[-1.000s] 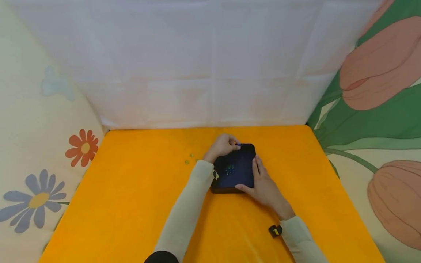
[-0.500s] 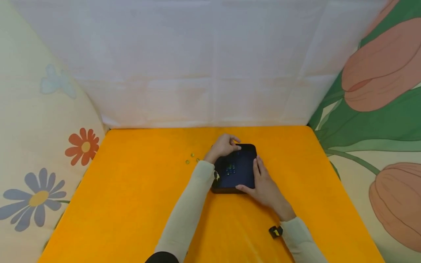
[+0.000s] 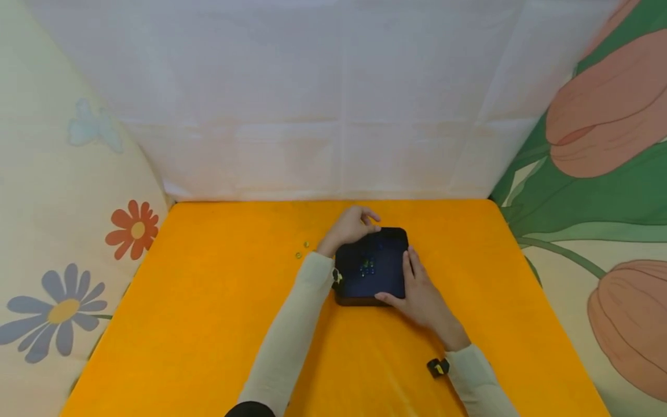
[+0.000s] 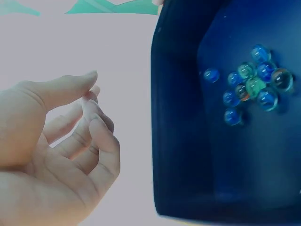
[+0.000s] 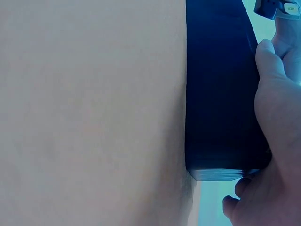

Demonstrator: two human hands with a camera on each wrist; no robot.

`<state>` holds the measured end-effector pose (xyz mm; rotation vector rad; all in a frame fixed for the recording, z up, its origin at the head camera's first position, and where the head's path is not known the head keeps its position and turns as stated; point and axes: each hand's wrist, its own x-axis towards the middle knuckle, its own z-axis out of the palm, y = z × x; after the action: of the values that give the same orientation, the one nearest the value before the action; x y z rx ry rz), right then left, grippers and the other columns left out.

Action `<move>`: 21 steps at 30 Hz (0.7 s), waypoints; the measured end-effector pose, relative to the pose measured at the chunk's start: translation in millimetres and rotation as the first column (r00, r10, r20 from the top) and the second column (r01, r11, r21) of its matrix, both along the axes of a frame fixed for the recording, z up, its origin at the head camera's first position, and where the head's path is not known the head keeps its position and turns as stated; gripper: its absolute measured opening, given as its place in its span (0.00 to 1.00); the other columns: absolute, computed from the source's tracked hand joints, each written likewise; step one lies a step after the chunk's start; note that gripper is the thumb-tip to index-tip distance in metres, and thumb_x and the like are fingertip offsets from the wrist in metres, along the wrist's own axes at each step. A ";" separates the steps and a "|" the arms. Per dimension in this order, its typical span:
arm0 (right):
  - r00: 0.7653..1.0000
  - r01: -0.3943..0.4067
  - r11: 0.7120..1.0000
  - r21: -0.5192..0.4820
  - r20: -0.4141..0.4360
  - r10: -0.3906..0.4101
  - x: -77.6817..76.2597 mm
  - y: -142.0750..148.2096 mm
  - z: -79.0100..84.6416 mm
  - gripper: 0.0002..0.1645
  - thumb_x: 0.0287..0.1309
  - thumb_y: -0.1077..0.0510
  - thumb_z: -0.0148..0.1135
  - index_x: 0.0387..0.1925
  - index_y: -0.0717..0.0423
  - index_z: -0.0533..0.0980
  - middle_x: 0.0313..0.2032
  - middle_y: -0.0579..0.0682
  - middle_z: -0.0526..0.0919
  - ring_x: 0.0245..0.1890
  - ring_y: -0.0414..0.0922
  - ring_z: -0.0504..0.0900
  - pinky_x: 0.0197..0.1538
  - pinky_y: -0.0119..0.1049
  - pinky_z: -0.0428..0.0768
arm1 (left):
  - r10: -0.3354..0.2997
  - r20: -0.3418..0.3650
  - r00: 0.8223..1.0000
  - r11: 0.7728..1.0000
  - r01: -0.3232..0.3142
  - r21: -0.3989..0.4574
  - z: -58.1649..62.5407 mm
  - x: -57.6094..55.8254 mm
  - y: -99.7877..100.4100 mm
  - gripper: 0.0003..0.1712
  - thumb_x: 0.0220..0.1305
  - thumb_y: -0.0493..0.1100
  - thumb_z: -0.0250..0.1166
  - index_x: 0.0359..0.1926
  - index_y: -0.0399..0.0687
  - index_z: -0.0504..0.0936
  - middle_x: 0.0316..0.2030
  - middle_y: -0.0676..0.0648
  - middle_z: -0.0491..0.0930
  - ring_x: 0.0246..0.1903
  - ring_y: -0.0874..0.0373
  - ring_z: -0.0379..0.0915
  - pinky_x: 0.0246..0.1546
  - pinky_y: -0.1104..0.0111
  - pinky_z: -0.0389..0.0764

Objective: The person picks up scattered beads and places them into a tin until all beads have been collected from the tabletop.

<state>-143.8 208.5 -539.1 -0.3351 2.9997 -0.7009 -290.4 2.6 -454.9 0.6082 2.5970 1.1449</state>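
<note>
A dark navy tray (image 3: 388, 281) stands on the yellow table with several glass marbles (image 4: 267, 99) lying loose on its floor, mostly blue, some greenish. By its far left corner my left hand (image 3: 350, 226) hovers. In the left wrist view that hand is beside the tray's wall (image 4: 174, 132), fingers loosely bent, with nothing visible between thumb and fingertips. My right hand (image 3: 424, 301) holds the tray's near right corner, thumb over the near edge and fingers along the right side. The right wrist view shows that thumb (image 5: 270, 61) against the tray's dark side (image 5: 221, 94).
Left of the tray, two yellowish-green marbles, a far marble (image 3: 306, 244) and a nearer marble (image 3: 299, 255), lie on the yellow tabletop (image 3: 219, 301). A white cloth (image 3: 333, 116) hangs behind the table. Flower-printed fabric flanks both sides.
A small blue marble at my left fingertips a second ago is gone from them. My left hand has since shifted slightly left, its wrist covering a third loose marble. My right hand stays put.
</note>
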 end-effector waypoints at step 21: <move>1.000 0.006 1.000 0.003 0.029 -0.006 1.5 1.0 2.5 0.78 0.56 0.16 0.59 0.84 0.62 0.37 0.85 0.61 0.30 0.83 0.66 0.51 0.70 0.61 0.75 | 0.059 -0.001 0.998 0.998 -0.059 0.035 24.8 16.4 -55.5 0.19 0.78 0.51 0.62 0.61 0.46 0.84 0.54 0.40 0.84 0.48 0.47 0.81 0.43 0.59 0.83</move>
<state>-142.4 209.5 -536.6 -0.3138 2.9756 -0.6954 -274.0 -52.9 -430.1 0.5435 2.6187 1.2099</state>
